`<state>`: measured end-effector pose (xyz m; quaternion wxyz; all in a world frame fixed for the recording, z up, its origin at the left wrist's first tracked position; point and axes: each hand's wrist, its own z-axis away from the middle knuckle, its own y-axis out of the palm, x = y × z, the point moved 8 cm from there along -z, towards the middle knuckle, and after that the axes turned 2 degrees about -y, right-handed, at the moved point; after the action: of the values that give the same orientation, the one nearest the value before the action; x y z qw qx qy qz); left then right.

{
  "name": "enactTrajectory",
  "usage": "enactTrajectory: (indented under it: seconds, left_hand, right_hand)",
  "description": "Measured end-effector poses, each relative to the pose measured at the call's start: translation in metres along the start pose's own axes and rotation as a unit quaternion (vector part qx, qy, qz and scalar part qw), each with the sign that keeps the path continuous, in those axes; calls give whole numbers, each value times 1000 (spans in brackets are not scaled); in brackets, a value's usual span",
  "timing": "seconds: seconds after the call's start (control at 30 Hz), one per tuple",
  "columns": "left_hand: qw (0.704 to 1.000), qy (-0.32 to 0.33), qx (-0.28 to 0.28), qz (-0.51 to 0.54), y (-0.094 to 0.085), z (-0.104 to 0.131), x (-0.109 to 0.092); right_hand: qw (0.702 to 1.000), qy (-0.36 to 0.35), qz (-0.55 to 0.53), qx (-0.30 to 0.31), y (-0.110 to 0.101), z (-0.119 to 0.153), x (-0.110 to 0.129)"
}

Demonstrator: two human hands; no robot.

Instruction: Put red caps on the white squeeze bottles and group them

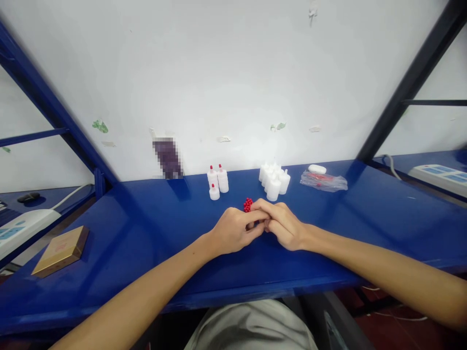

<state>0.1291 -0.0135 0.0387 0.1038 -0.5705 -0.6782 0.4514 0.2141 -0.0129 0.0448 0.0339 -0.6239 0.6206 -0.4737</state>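
My left hand point(237, 231) and my right hand point(285, 224) meet low over the middle of the table, with fingertips bent together and overlapping. Whatever lies between them is hidden by the fingers. Just behind the fingers is a small heap of red caps point(247, 204), close to my right index finger. Three white squeeze bottles point(223, 182) with red tips stand farther back on the left. To the right of these, several white bottles point(273, 188) are grouped, with plain white nozzles where visible.
On the blue table point(156, 214), a clear plastic bag point(324, 182) with something red inside lies at the back right, by a white rounded object point(317, 169). A gold box point(62, 250) lies at the left. Power strips point(27, 228) and frame posts flank both sides; a wall stands behind.
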Motion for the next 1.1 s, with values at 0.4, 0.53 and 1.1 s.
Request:
enactTrajectory:
  seconds: [0.4, 0.53, 1.1]
  left_hand:
    - [931, -238, -272, 43, -103, 18, 95]
    - [937, -267, -214, -75, -116, 20, 117]
    - [940, -276, -166, -111, -106, 18, 125]
  right_hand:
    - [986, 63, -27, -150, -52, 1, -24]
    - [965, 12, -78, -250, -92, -1, -17]
    - [923, 111, -148, -338, -125, -28, -88]
